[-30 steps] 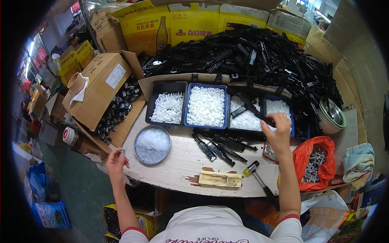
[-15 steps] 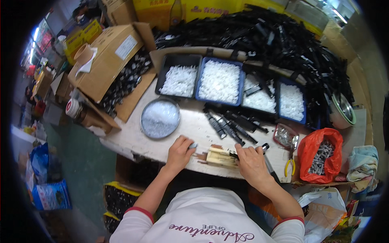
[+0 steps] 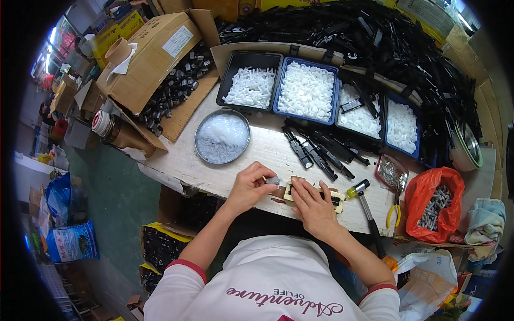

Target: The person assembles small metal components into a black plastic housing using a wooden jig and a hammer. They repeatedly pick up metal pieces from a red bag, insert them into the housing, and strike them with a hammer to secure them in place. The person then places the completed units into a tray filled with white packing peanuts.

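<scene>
My left hand (image 3: 249,188) pinches a small grey piece (image 3: 273,181) between thumb and fingertips, just left of a cream-coloured block-like fixture (image 3: 339,196) at the table's front edge. A black part (image 3: 335,201) sits in the fixture's channel, mostly hidden under my right hand (image 3: 316,209). That hand lies over the fixture with its fingers stretched out and slightly apart. Right of it rests a hammer (image 3: 366,209) with a yellow-and-black head and a dark handle. Several long black parts (image 3: 320,152) lie beyond the fixture.
A round metal tray (image 3: 222,137) of clear small pieces stands left. Behind are bins of white pieces, including a blue bin (image 3: 276,101), and a heap of black parts (image 3: 342,27). Yellow-handled pliers (image 3: 394,213) and a red bag (image 3: 411,206) of grey pieces stand right.
My right hand has shifted left and flattened over the fixture, which now shows a black part inside. My left hand has brought the grey piece to the fixture's left end. The view has shifted slightly.
</scene>
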Tool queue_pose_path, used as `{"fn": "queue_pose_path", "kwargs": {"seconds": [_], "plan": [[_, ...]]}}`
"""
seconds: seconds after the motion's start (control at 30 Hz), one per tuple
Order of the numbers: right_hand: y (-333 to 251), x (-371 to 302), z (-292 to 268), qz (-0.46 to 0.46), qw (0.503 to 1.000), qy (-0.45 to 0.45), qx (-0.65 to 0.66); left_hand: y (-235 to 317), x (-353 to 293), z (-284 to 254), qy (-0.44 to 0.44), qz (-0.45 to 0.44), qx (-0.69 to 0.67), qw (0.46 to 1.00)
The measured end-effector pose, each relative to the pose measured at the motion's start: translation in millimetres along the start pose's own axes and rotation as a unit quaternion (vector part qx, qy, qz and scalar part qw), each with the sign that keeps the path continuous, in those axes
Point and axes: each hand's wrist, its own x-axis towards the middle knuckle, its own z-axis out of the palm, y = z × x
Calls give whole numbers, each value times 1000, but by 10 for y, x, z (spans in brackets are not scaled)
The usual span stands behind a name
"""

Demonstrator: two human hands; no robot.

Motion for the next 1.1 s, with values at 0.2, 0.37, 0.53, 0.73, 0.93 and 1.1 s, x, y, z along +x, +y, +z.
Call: {"fn": "queue_pose_path", "kwargs": {"seconds": [0.2,0.37,0.53,0.73,0.93,1.1], "plan": [[213,-32,-31,182,830,183,495,184,75,227,-94,88,126,984],[228,-53,3,151,868,172,441,214,162,432,-139,133,227,955],[240,-70,14,148,860,180,453,197,186,411,-118,58,139,981],[227,-71,11,153,863,184,445,-22,126,382,-68,-160,-186,967],[302,-92,-60,169,855,186,453,8,207,403,-75,-80,-10,994],[944,-264,-516,294,904,249,185,161,609,254,-85,26,163,983]]}}
